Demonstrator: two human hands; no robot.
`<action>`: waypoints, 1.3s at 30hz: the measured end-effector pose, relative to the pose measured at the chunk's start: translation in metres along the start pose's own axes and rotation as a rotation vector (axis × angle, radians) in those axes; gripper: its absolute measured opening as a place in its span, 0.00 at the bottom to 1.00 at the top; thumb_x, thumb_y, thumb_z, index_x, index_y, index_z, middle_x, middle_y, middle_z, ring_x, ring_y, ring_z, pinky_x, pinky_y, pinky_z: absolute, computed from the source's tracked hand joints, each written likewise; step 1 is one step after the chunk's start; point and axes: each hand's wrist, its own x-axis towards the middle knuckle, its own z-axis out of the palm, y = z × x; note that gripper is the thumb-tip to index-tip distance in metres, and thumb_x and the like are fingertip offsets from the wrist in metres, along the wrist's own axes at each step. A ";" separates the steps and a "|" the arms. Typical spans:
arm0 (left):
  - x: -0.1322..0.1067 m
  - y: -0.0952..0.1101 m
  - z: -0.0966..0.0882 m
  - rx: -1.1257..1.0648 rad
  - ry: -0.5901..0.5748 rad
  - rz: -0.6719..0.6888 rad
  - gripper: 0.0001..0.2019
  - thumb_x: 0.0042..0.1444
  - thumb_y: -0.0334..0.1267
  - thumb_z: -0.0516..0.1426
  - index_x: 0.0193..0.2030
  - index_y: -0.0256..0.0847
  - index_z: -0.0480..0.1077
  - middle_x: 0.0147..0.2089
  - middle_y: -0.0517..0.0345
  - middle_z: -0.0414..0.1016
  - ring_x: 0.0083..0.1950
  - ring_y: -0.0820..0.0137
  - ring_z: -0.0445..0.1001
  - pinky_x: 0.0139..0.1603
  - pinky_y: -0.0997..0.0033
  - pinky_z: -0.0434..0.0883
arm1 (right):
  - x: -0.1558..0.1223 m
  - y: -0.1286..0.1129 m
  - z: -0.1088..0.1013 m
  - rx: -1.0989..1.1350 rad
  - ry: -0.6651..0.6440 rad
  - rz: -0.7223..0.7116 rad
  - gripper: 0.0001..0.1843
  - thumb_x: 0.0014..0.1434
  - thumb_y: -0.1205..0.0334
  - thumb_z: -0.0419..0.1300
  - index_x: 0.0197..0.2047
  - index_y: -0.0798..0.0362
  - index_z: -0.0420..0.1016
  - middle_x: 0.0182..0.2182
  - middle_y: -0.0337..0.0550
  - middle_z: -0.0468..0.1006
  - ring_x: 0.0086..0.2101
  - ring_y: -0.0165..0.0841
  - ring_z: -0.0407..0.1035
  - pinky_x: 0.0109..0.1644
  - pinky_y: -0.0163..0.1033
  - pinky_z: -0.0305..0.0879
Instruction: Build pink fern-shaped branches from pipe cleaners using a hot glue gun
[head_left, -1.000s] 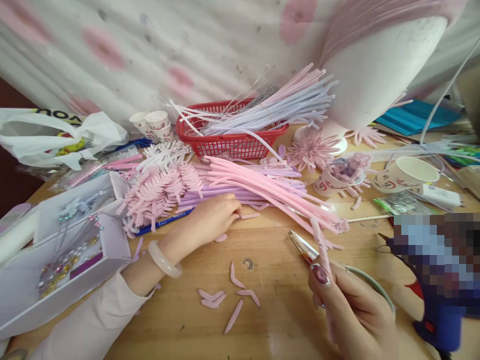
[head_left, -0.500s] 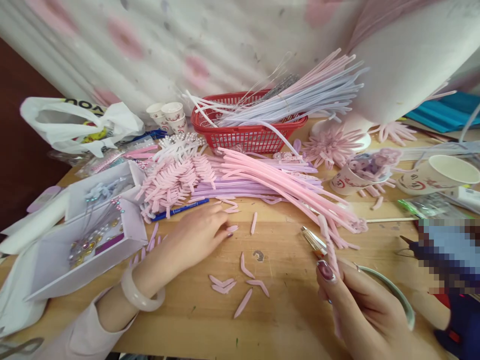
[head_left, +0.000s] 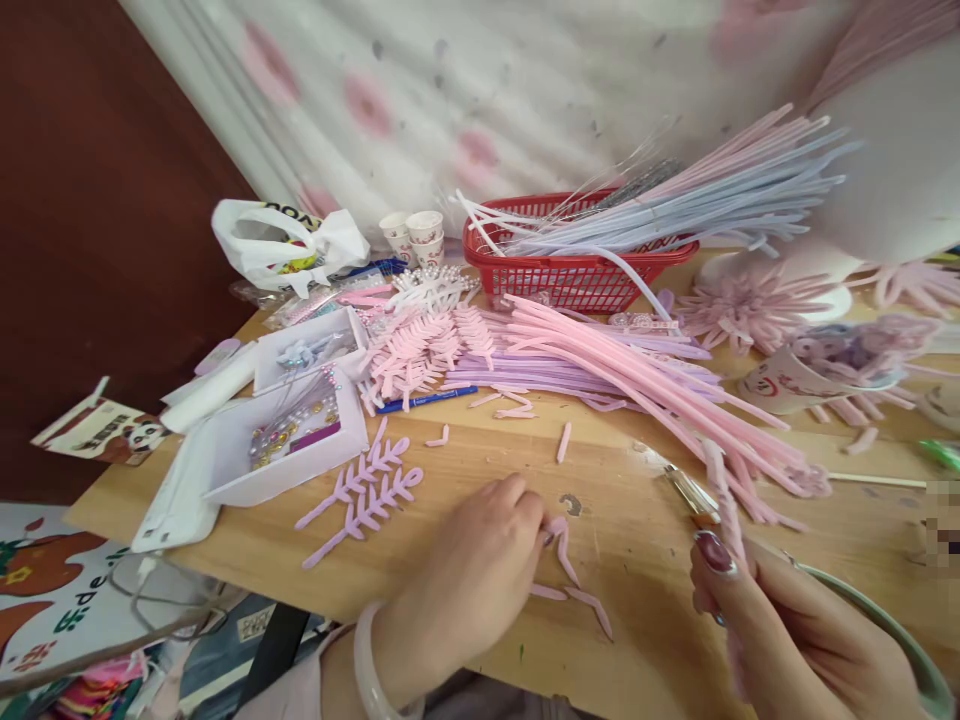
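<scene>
Pinched between thumb and fingers of the right hand (head_left: 795, 625), a pale pink, fuzzy twisted stem (head_left: 722, 500) slants at lower right of the frame, beside a silver-tipped metal tool (head_left: 688, 492). At lower centre, the left hand (head_left: 480, 570) meets a bent, pink, fuzzy strip (head_left: 565, 556); whether it grips that cannot be told. Long pink chenille stems (head_left: 600, 365) lie right of centre.

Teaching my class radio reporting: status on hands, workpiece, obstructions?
Right hand: gripping pink fuzzy stem, metal-tipped tool. Left hand: at bent pink piece, grip unclear. Long pink stems near tool, possibly obstructing.
</scene>
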 end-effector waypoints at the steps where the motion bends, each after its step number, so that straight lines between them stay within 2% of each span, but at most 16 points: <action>1: 0.000 0.001 0.001 -0.035 0.009 0.001 0.09 0.63 0.32 0.49 0.38 0.42 0.70 0.39 0.56 0.71 0.41 0.66 0.71 0.42 0.65 0.67 | -0.001 -0.001 0.002 0.008 0.035 0.026 0.17 0.62 0.52 0.56 0.23 0.49 0.64 0.14 0.34 0.56 0.16 0.30 0.49 0.23 0.37 0.52; 3: -0.001 0.002 0.001 -0.107 0.051 0.008 0.08 0.63 0.33 0.50 0.39 0.42 0.71 0.40 0.55 0.72 0.43 0.65 0.71 0.44 0.65 0.67 | -0.003 -0.001 0.005 0.026 0.087 0.083 0.18 0.61 0.51 0.57 0.23 0.49 0.63 0.15 0.34 0.57 0.16 0.29 0.48 0.22 0.37 0.51; 5: -0.005 0.003 -0.001 -0.191 0.151 0.016 0.08 0.62 0.32 0.52 0.40 0.42 0.73 0.40 0.54 0.73 0.45 0.65 0.71 0.47 0.65 0.67 | -0.005 0.001 0.006 0.042 0.097 0.112 0.19 0.61 0.49 0.57 0.22 0.49 0.62 0.15 0.35 0.57 0.16 0.29 0.49 0.20 0.38 0.48; 7: -0.012 0.004 -0.004 -0.311 0.276 -0.009 0.07 0.61 0.32 0.53 0.38 0.41 0.73 0.38 0.54 0.74 0.43 0.66 0.71 0.45 0.67 0.67 | -0.006 0.002 0.007 0.055 0.088 0.112 0.21 0.62 0.49 0.55 0.22 0.50 0.62 0.15 0.35 0.58 0.16 0.29 0.52 0.20 0.37 0.46; 9: -0.019 0.007 -0.005 -0.470 0.351 -0.058 0.08 0.62 0.35 0.53 0.37 0.42 0.74 0.36 0.55 0.75 0.39 0.68 0.72 0.42 0.69 0.68 | -0.009 0.002 0.010 0.067 0.046 0.070 0.23 0.63 0.48 0.53 0.20 0.50 0.60 0.15 0.35 0.58 0.17 0.29 0.53 0.21 0.37 0.48; 13: -0.029 0.016 0.002 -0.783 0.335 -0.077 0.11 0.62 0.43 0.53 0.42 0.44 0.75 0.40 0.54 0.75 0.41 0.68 0.73 0.40 0.71 0.68 | -0.018 -0.010 0.023 0.064 -0.139 -0.050 0.22 0.64 0.49 0.52 0.22 0.51 0.60 0.19 0.36 0.62 0.21 0.29 0.58 0.24 0.34 0.54; 16: -0.032 0.024 0.012 -0.928 0.359 -0.061 0.12 0.61 0.44 0.55 0.39 0.41 0.76 0.39 0.53 0.75 0.41 0.67 0.72 0.41 0.71 0.68 | -0.027 -0.018 0.034 0.000 -0.243 -0.168 0.20 0.66 0.53 0.49 0.24 0.52 0.62 0.20 0.37 0.65 0.23 0.30 0.60 0.27 0.34 0.57; 22: -0.041 0.029 0.022 -1.007 0.402 -0.014 0.13 0.57 0.47 0.58 0.33 0.40 0.77 0.36 0.52 0.74 0.39 0.66 0.71 0.42 0.69 0.68 | -0.037 -0.018 0.038 -0.189 -0.280 -0.358 0.20 0.68 0.58 0.46 0.25 0.52 0.65 0.23 0.42 0.70 0.23 0.30 0.63 0.26 0.34 0.58; 26: -0.046 0.021 0.025 -1.089 0.415 -0.057 0.16 0.59 0.48 0.56 0.33 0.40 0.79 0.33 0.53 0.74 0.39 0.65 0.72 0.42 0.70 0.68 | -0.043 -0.014 0.037 -0.274 -0.286 -0.374 0.19 0.67 0.57 0.47 0.26 0.52 0.65 0.22 0.40 0.68 0.22 0.30 0.63 0.25 0.33 0.57; 30: -0.048 0.015 0.033 -1.208 0.468 -0.125 0.16 0.58 0.49 0.56 0.36 0.39 0.79 0.35 0.55 0.76 0.39 0.67 0.72 0.42 0.72 0.68 | -0.049 -0.013 0.037 -0.247 -0.314 -0.359 0.17 0.67 0.58 0.48 0.29 0.52 0.69 0.23 0.40 0.70 0.24 0.31 0.64 0.27 0.33 0.58; 35: -0.050 0.019 0.038 -1.246 0.363 -0.103 0.16 0.56 0.50 0.57 0.35 0.38 0.77 0.33 0.54 0.76 0.37 0.67 0.72 0.36 0.73 0.68 | -0.054 -0.017 0.043 -0.191 -0.304 -0.338 0.19 0.67 0.57 0.49 0.26 0.53 0.67 0.22 0.38 0.69 0.23 0.30 0.62 0.27 0.33 0.57; 37: -0.051 0.018 0.037 -1.271 0.426 -0.116 0.16 0.57 0.50 0.57 0.31 0.37 0.75 0.31 0.55 0.75 0.37 0.67 0.72 0.38 0.73 0.68 | -0.054 -0.018 0.045 -0.192 -0.310 -0.327 0.19 0.67 0.57 0.49 0.27 0.53 0.69 0.22 0.38 0.69 0.23 0.30 0.63 0.27 0.33 0.57; 39: -0.052 0.013 0.036 -1.319 0.506 -0.137 0.16 0.57 0.49 0.57 0.32 0.37 0.74 0.28 0.57 0.73 0.35 0.68 0.73 0.39 0.72 0.69 | -0.053 -0.016 0.045 -0.203 -0.302 -0.317 0.19 0.67 0.56 0.48 0.28 0.53 0.71 0.21 0.39 0.70 0.23 0.30 0.63 0.27 0.33 0.57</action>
